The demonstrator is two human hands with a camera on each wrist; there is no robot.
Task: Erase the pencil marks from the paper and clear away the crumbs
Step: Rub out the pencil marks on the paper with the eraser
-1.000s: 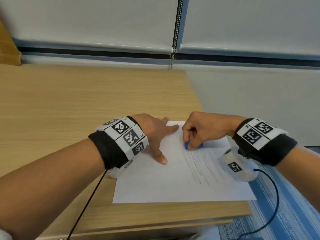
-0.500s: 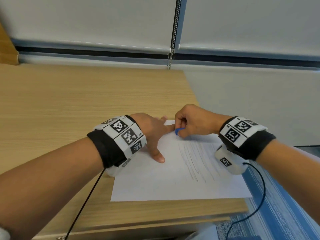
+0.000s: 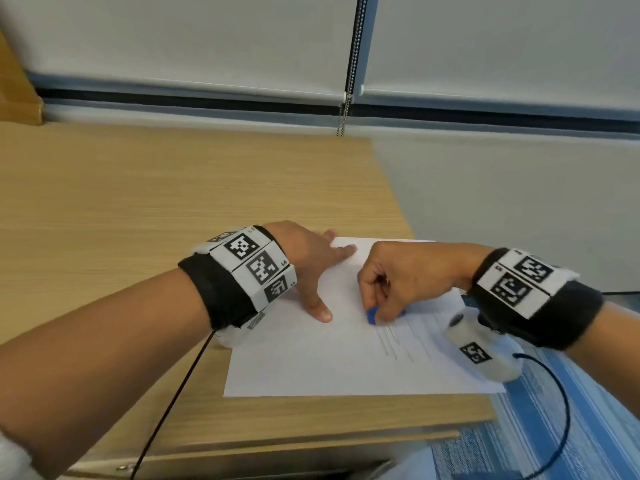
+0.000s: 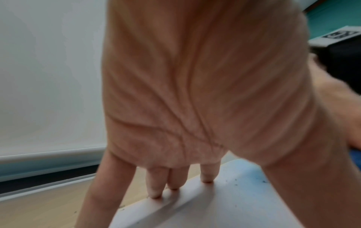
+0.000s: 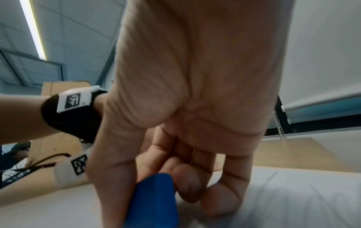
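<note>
Where the wooden desk [image 3: 145, 209] ends at its near right corner, a white sheet of paper [image 3: 311, 362] is laid flat, its near edge close to the desk's front edge. Faint pencil marks [image 3: 391, 337] are seen on the sheet's right half. Just beyond them, a blue eraser [image 3: 371, 315] is pinched between the thumb and curled fingers of the right hand [image 3: 405, 275] and is set tip-down on the paper. To its left, the left hand [image 3: 304, 258] is spread wide and pressed on the sheet's far left part, fingers [image 4: 156, 183] straight. Small dark crumbs [image 4: 236, 182] are scattered beside them. Farther back, a bead chain [image 3: 348, 98] is hung between two roller blinds.
</note>
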